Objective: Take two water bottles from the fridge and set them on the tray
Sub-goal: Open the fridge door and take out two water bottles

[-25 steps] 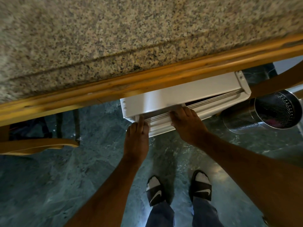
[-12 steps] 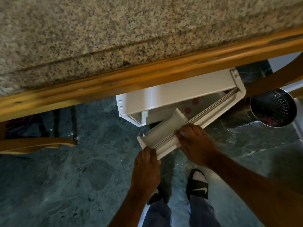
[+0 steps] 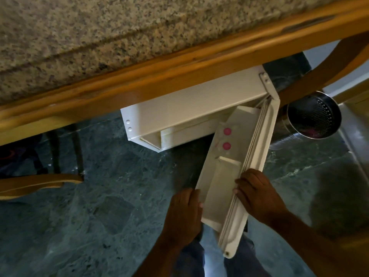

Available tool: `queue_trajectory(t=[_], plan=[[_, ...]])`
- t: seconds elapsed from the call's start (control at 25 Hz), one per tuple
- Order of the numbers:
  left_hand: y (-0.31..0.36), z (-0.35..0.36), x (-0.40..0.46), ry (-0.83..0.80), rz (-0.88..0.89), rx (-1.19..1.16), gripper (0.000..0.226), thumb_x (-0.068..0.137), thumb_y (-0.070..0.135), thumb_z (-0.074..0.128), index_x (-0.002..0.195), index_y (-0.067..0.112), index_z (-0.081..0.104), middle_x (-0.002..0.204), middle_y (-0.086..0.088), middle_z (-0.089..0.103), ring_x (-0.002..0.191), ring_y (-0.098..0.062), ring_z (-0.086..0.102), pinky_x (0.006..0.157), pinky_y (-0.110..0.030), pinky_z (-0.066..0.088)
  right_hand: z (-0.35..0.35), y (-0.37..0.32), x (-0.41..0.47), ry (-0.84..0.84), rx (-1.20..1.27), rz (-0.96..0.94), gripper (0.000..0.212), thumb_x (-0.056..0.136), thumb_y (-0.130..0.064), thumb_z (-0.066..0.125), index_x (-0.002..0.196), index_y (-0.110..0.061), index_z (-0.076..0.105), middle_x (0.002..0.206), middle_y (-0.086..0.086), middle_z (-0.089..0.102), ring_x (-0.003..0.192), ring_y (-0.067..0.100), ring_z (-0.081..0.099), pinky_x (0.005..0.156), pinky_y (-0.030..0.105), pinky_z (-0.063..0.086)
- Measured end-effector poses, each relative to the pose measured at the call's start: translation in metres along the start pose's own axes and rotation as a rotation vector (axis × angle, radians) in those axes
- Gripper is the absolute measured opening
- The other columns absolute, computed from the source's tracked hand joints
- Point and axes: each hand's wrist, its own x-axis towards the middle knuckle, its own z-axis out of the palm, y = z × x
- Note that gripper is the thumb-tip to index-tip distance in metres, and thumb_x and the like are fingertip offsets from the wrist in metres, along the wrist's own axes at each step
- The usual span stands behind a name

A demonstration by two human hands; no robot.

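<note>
A small white fridge (image 3: 191, 108) sits under the counter, seen from above. Its door (image 3: 251, 176) stands swung wide, hinged at the right. Two bottles with pink caps, one (image 3: 227, 131) behind the other (image 3: 226, 145), stand in the door shelf. My left hand (image 3: 184, 214) grips the inner edge of the door shelf. My right hand (image 3: 257, 194) holds the outer edge of the door by the seal. No tray is in view.
A speckled granite counter (image 3: 99, 33) with a wooden edge (image 3: 179, 64) overhangs the fridge. A perforated steel bin (image 3: 313, 116) stands on the floor to the right. A wooden chair (image 3: 40, 182) stands at the left. The floor is dark green stone.
The fridge door has swung from nearly closed to wide open, both hands moving toward me with it. The pink-capped bottles in the door shelf have come into full view.
</note>
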Motion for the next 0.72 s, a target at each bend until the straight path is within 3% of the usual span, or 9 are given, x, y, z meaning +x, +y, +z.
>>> queue_trajectory(t=[0.2,0.4,0.52,0.6,0.72], plan=[[0.005,0.006,0.060,-0.105,0.023,0.010,0.042,0.099,0.031,0.039,0.133,0.007,0.046,0.132,-0.019,0.053,0.118,-0.031,0.052,0.096,-0.044,0.047,-0.008,0.015,-0.031,0.014,-0.042,0.071,0.037,0.089,-0.032,0.056,0.094,0.002,0.068,0.096,0.019,0.064,0.099,0.034,0.058,0.091,0.044,0.050],[0.018,0.016,0.105,-0.118,0.164,0.127,0.030,0.093,0.019,0.052,0.120,0.005,0.054,0.116,-0.017,0.059,0.104,-0.033,0.055,0.087,-0.043,0.047,-0.019,0.036,-0.055,0.020,-0.107,0.117,0.032,0.086,-0.021,0.052,0.098,0.003,0.069,0.103,0.022,0.065,0.107,0.035,0.056,0.101,0.043,0.041],[0.021,0.026,0.126,-0.169,0.205,0.218,0.034,0.085,0.009,0.055,0.119,0.003,0.055,0.115,-0.018,0.058,0.103,-0.036,0.054,0.089,-0.044,0.047,-0.023,0.046,-0.061,0.039,-0.132,0.184,0.016,0.077,-0.002,0.067,0.091,0.005,0.070,0.101,0.022,0.065,0.106,0.037,0.058,0.105,0.047,0.040],[0.026,0.034,0.142,-0.179,0.233,0.249,0.037,0.082,0.006,0.055,0.119,0.001,0.055,0.112,-0.020,0.058,0.102,-0.040,0.054,0.088,-0.046,0.048,-0.027,0.052,-0.067,0.042,-0.155,0.237,0.016,0.073,0.004,0.072,0.088,0.005,0.071,0.103,0.024,0.066,0.105,0.040,0.060,0.103,0.049,0.042],[0.033,0.046,0.172,-0.178,0.257,0.321,0.033,0.084,0.009,0.055,0.116,0.002,0.055,0.112,-0.019,0.058,0.103,-0.039,0.053,0.087,-0.049,0.047,-0.031,0.058,-0.078,0.051,-0.291,0.326,0.015,0.081,-0.003,0.064,0.096,-0.003,0.069,0.108,0.018,0.066,0.107,0.039,0.056,0.091,0.052,0.042]])
